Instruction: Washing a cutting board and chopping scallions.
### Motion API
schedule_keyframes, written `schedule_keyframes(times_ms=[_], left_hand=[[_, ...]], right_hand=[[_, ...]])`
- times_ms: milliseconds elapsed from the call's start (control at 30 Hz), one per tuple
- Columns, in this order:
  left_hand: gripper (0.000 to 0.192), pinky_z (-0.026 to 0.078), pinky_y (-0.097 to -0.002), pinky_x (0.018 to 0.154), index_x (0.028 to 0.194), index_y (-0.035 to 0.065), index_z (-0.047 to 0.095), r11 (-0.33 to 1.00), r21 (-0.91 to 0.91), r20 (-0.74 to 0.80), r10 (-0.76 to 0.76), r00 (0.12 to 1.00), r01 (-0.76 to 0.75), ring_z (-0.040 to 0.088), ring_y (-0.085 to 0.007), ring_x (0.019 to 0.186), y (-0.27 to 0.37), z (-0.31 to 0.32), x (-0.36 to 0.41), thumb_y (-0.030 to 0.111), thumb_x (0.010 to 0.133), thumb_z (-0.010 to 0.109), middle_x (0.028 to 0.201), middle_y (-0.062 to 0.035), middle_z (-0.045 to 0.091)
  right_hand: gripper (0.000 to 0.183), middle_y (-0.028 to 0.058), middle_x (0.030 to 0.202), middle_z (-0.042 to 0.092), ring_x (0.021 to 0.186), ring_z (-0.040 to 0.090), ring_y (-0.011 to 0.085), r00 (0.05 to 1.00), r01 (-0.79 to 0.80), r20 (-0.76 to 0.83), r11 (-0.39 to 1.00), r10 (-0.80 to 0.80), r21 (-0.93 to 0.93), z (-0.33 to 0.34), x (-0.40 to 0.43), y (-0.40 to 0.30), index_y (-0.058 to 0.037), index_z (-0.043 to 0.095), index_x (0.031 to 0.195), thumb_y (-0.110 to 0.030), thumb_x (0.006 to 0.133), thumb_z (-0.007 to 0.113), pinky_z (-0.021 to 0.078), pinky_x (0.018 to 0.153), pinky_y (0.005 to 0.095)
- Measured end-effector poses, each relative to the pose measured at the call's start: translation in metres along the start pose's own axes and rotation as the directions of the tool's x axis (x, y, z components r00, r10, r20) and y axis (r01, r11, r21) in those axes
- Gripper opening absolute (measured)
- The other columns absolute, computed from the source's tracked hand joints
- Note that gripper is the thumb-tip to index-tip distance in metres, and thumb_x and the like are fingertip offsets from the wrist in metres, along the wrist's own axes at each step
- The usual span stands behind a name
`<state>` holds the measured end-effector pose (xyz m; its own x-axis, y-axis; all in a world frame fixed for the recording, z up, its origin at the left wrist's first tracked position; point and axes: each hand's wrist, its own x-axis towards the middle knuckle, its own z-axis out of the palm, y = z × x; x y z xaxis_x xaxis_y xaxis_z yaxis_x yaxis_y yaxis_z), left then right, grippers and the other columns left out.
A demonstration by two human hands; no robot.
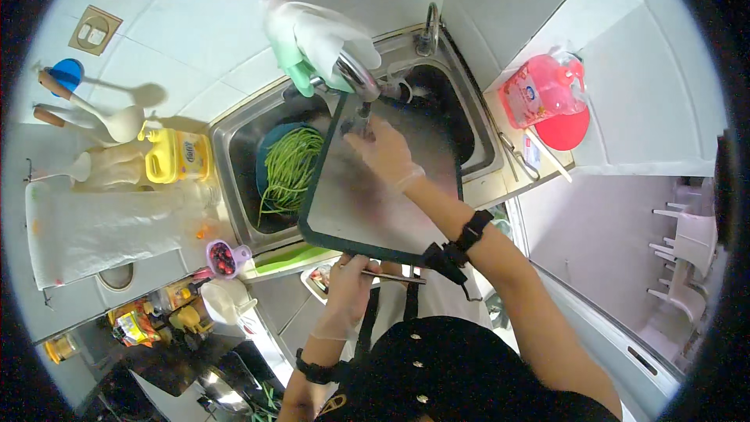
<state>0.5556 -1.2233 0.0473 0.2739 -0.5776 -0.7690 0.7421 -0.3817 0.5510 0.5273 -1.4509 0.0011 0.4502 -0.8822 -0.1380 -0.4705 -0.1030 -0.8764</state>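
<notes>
A grey rectangular cutting board with a dark green rim (381,199) lies across the double steel sink (220,146). My left hand (348,287), in a clear plastic glove, grips its near edge. My right hand (387,152), also gloved, is above the board with its fingertips at the outlet of a chrome faucet (358,77). Whether those fingers hold anything is hidden by blur. Long green beans (293,167) fill a blue bowl (262,155) in the left basin, partly behind the board. White and mint rubber gloves (316,35) drape over the faucet.
A yellow pump bottle (176,155) and a purple cup of dark red pieces (222,259) stand left of the sink. On the right are a pink detergent bottle (542,91), metal tongs (518,155) and a second faucet (430,29). A metal bar handle (398,277) is below the board.
</notes>
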Motion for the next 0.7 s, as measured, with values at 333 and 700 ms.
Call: schedule_keyframes(times_ms=[333, 700], left_hand=[[0.004, 0.043, -0.0311, 0.075, 0.080, -0.0026, 0.055, 0.966, -0.218, 0.199, -0.094, 0.976, 0.137, 0.053, -0.0180, 0.075, -0.009, -0.030, 0.015, -0.002, 0.082, 0.052, 0.076, -0.0074, 0.054], [0.015, 0.046, -0.0358, 0.087, 0.099, 0.0026, 0.060, 0.979, -0.139, 0.247, -0.114, 0.962, 0.151, 0.059, -0.0172, 0.082, 0.041, -0.019, -0.056, 0.007, 0.085, 0.055, 0.089, -0.0072, 0.061]], right_hand=[[0.061, 0.0134, 0.118, 0.062, 0.097, 0.061, 0.0193, 0.987, -0.113, 0.134, 0.981, 0.092, 0.160, -0.066, -0.052, 0.038, -0.0040, 0.046, 0.135, -0.025, 0.082, 0.068, 0.0477, 0.086, 0.0321], [0.039, 0.0083, 0.107, 0.066, 0.094, 0.064, 0.0182, 0.730, -0.658, 0.457, 0.342, 0.508, 0.671, -0.104, -0.150, 0.061, -0.0047, 0.060, 0.116, -0.035, 0.093, 0.055, 0.0511, 0.085, 0.0321]])
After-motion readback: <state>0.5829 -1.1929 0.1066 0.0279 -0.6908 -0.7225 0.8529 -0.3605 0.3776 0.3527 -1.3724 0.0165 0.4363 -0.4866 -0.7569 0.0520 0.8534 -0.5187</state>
